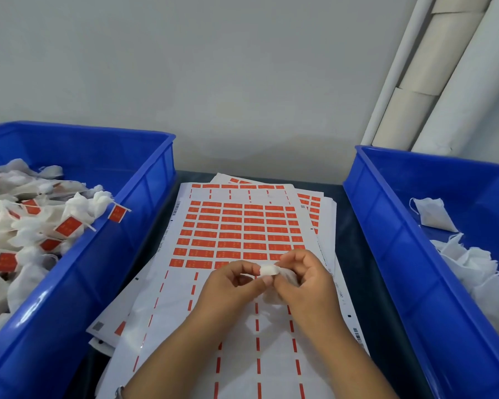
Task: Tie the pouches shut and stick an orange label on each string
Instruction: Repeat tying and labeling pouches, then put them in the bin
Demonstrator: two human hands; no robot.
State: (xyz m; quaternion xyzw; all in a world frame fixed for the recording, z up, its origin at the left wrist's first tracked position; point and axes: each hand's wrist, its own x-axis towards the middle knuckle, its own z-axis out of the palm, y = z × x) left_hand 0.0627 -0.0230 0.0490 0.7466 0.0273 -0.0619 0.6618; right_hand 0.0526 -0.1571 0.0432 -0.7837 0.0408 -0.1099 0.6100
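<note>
Two hands meet at centre-bottom of the frame, over the label sheets. Left hand point(236, 280) and right hand point(303, 279) both pinch one small white pouch point(271, 272); fingers of each curl round its bunched neck, thumb and forefinger pressed on the gathered fabric. Body of the pouch hangs below and behind the right fingers, mostly hidden. String itself too fine to make out; cannot tell whether a knot is formed yet. Judged step: cinching or tying the mouth, label not yet applied to this one. Label sheet point(234, 231) lies directly under the hands, its block of orange labels just above the fingertips in the picture, likely kept there so a sticker can be peeled with little reach. Lower part of the sheet shows only orange dashes, its labels apparently used up. More sheets are stacked beneath, fanned out. Blue bin at left point(144, 197) holds a heap of pouches carrying orange tags on their strings, evidently the finished lot. Blue bin at right point(386, 226) holds plain white pouches without tags, presumably the supply. Bins flank the sheets, so work seems to pass right to left. Pale tubes point(444, 73) lean against the wall at upper right.
</note>
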